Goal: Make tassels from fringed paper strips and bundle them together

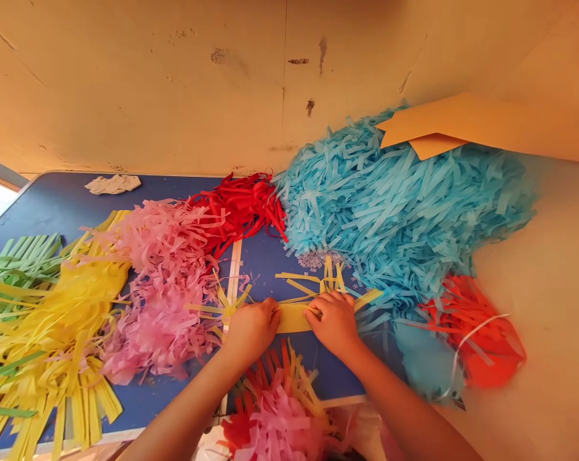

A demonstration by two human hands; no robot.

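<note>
A yellow paper piece with fringed ends lies stretched level over the blue table. My left hand is closed on its left part, thumb and fingers pinched together, with cut strips fanning out beyond the fist. On the right part my right hand grips the same paper, and more yellow strips spread above and to the right of it. The plain middle band shows between the two hands. Below them, near the table's front edge, sits a pink, red and yellow fringed bunch.
A large light blue fringe heap fills the back right, under an orange sheet. Red fringe lies at the right. Pink, yellow and green fringes cover the table's left. Red strips lie at the back.
</note>
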